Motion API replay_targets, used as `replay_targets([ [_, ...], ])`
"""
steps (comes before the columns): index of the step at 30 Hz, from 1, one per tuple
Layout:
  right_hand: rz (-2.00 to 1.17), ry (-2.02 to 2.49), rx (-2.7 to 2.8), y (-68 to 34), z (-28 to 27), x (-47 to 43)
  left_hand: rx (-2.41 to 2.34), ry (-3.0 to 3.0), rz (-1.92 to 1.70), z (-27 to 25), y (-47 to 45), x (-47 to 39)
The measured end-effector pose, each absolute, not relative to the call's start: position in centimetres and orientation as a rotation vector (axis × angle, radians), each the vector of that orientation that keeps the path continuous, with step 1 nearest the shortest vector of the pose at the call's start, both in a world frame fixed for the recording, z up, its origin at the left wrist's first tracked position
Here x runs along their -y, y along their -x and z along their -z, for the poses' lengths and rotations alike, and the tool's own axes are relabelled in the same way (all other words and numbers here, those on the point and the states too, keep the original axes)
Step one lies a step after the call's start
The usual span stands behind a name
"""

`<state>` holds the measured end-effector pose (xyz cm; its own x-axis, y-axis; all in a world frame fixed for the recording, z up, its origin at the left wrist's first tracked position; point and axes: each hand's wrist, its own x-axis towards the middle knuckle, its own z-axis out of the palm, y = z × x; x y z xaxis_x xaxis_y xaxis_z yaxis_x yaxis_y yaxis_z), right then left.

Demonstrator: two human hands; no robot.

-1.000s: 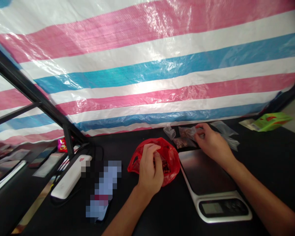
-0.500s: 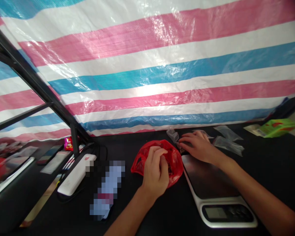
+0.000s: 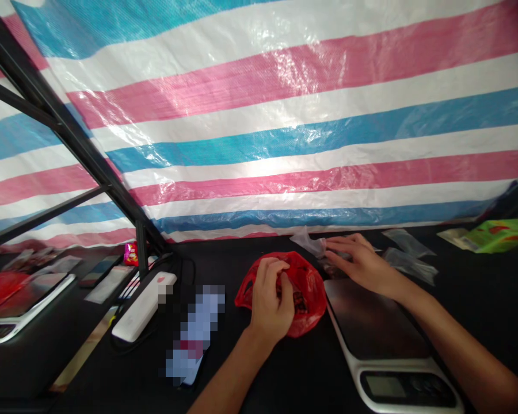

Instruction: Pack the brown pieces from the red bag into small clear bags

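Note:
A red plastic bag (image 3: 308,322) sits with its mouth open in front of me, and small dark brown pieces (image 3: 300,301) show inside. My left hand (image 3: 273,302) reaches over its mouth, fingers curled toward the thumb; whatever they may hold is hidden. Just behind the digital scale (image 3: 375,322), my right hand (image 3: 357,261) lies low with its fingers stretched out. Its fingertips touch a clear plastic bag (image 3: 309,242), and some dark contents show under the hand. The scale's plate borders the red bag's right side.
More clear bags (image 3: 408,261) lie behind the scale, with a green packet (image 3: 503,236) at far right. Left of the red bag are a blurred-out bluish object (image 3: 196,333) and a white power strip (image 3: 143,307). A second scale (image 3: 30,310) stands far left, near a black metal frame (image 3: 142,241).
The clear bag at my right fingertips now stands up more and spreads wider. My left thumb and fingers have shifted slightly over the red bag, showing more of its contents. The view has shifted slightly.

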<state>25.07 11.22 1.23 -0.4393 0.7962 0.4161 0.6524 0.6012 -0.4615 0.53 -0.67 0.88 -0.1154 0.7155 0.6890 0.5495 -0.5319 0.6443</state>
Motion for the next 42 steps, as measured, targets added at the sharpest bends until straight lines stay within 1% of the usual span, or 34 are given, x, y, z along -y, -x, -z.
replay_targets([
  [4,-0.628,0.898,2.137,-24.6,-3.9,-9.5,-1.489,-1.842,-1.73,-1.0,-0.2,0.4],
  [7,-0.78,0.808,2.137,-23.6,-5.3,-8.1,-1.413,-1.68,-1.651,-1.0,0.1,0.1],
  [12,-0.835,0.744,2.151,-22.3,-5.5,-7.3,-1.231,-1.588,-1.651,-1.2,-0.1,0.0],
  [16,-0.867,0.802,1.968,-21.6,-4.9,-7.4,-1.234,-1.563,-1.679,-1.5,-0.5,0.2],
  [21,-0.983,0.856,1.745,-21.3,-4.7,-7.4,-1.284,-1.497,-1.76,-1.6,-0.3,0.0],
  [24,-0.926,0.895,1.727,-21.1,-4.8,-7.1,-1.415,-1.713,-1.879,-1.7,0.5,0.3],
  [27,-0.663,0.926,1.88,-20.9,-4.8,-6.5,-1.514,-2.21,-1.97,-2.1,1.1,1.0],
  [29,-0.502,0.884,2.007,-20.7,-5.0,-6.0,-1.483,-2.505,-1.871,-2.5,0.8,1.5],
  [31,-0.458,0.814,2.073,-20.3,-5.2,-5.2,-1.519,-2.65,-1.675,-2.8,0.2,1.8],
  [34,-0.562,0.708,2.075,-19.6,-5.7,-3.9,-1.64,-2.685,-1.432,-2.9,-0.5,1.7],
  [36,-0.658,0.657,2.05,-19.1,-5.8,-3.2,-1.655,-2.663,-1.339,-2.9,-0.3,1.4],
  [38,-0.686,0.652,2.026,-18.7,-5.7,-2.9,-1.663,-2.608,-1.328,-2.8,0.5,1.0],
  [42,-0.557,0.719,2.243,-18.7,-4.4,-3.1,-1.808,-2.469,-1.405,-2.7,2.2,0.5],
])
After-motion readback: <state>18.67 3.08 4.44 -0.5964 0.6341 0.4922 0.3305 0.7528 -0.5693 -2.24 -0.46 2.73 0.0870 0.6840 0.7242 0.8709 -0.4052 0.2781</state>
